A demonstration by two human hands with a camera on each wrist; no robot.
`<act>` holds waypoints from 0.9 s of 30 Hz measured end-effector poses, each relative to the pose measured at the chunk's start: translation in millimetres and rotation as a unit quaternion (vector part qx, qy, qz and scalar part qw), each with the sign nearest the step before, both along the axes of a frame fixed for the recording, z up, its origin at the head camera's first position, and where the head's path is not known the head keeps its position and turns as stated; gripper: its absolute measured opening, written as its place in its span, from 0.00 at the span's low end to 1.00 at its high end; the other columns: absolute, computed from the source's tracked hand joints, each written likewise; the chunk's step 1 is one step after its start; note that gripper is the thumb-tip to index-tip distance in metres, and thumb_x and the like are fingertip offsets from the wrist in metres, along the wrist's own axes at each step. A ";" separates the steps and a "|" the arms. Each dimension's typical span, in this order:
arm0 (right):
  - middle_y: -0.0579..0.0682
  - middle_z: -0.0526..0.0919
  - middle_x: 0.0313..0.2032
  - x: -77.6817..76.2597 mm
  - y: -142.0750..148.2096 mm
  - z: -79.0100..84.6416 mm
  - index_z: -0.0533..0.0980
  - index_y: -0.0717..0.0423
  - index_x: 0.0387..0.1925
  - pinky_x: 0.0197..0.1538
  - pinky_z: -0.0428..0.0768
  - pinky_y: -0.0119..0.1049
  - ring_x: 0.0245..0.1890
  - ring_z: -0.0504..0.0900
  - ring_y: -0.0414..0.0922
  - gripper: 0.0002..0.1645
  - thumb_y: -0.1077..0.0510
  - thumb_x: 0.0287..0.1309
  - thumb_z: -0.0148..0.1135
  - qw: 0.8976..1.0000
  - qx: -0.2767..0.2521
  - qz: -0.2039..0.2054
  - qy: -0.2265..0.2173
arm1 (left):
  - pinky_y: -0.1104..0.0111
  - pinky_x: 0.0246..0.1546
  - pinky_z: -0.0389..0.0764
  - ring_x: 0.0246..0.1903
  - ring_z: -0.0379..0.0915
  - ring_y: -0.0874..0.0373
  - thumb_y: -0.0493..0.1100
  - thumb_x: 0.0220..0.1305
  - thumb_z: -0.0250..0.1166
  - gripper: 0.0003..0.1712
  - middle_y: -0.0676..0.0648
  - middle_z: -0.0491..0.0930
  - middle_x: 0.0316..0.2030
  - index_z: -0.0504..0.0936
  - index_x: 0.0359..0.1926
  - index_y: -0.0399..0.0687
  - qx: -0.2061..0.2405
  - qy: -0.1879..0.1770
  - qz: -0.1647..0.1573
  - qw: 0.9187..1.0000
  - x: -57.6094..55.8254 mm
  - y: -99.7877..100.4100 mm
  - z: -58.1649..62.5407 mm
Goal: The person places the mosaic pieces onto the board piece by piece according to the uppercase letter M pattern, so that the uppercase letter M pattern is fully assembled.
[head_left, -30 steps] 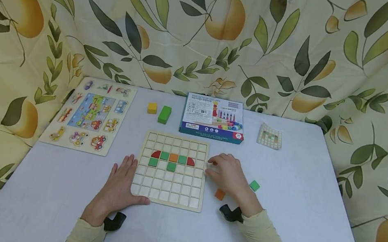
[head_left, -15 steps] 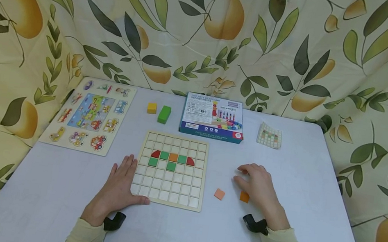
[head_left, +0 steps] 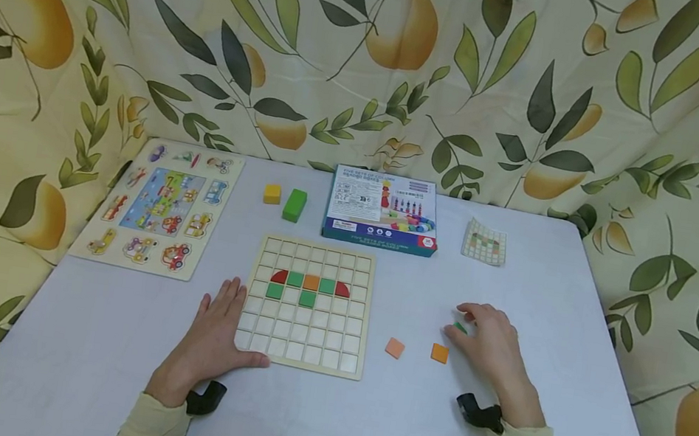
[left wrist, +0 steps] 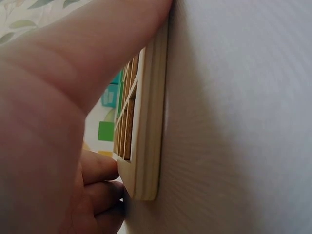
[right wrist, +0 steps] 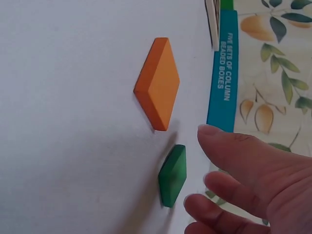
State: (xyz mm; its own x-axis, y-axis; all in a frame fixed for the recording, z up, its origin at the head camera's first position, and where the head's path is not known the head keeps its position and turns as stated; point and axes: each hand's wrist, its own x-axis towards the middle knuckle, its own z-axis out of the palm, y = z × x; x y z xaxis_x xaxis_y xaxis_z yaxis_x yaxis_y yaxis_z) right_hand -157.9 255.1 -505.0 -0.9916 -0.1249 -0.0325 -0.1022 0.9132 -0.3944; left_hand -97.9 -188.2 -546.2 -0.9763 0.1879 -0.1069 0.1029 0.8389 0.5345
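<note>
A square wooden grid board (head_left: 332, 342) lies in the middle of the head view, with red, green and orange pieces set in some cells. My left hand (head_left: 205, 339) rests along its left edge, fingers straight, thumb at the near left corner. The left wrist view shows the thumb over the board's wooden side (left wrist: 150, 146). Right of the board, my right hand (head_left: 498, 354) hovers just over a green tile (head_left: 461, 327). In the right wrist view, thumb and fingers stand parted beside this green tile (right wrist: 174, 175), gripping nothing.
An orange tile (head_left: 440, 353) and a paler orange tile (head_left: 394, 348) lie between board and right hand. Behind are a yellow block (head_left: 272, 194), a green block (head_left: 294, 205), a printed box (head_left: 354, 207) and a pattern card (head_left: 485, 242). A picture puzzle (head_left: 199, 256) lies at left.
My right hand has moved right, from the board's right edge past the orange tiles to the green tile, uncovering both orange tiles. The left hand has stayed at the board.
</note>
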 end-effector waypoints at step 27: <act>0.53 0.81 0.27 2.7 -6.8 -5.1 0.81 0.65 0.37 0.34 0.74 0.49 0.29 0.77 0.52 0.17 0.54 0.54 0.72 0.999 0.017 -0.029 0.040 | 0.44 0.69 0.34 0.74 0.32 0.41 0.75 0.34 0.74 0.78 0.34 0.42 0.75 0.50 0.73 0.28 -0.007 0.000 -0.002 1.000 0.0 -0.2 -0.9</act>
State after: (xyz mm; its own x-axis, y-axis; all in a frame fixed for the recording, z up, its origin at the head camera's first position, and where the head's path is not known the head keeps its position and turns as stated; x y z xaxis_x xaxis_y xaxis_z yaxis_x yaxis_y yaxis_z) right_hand -155.2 248.3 -510.1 -0.9967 -0.0673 0.0445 -0.0788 0.9310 -0.3565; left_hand -97.9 -188.5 -547.1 -0.9755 0.1907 -0.1098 0.1065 0.8458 0.5227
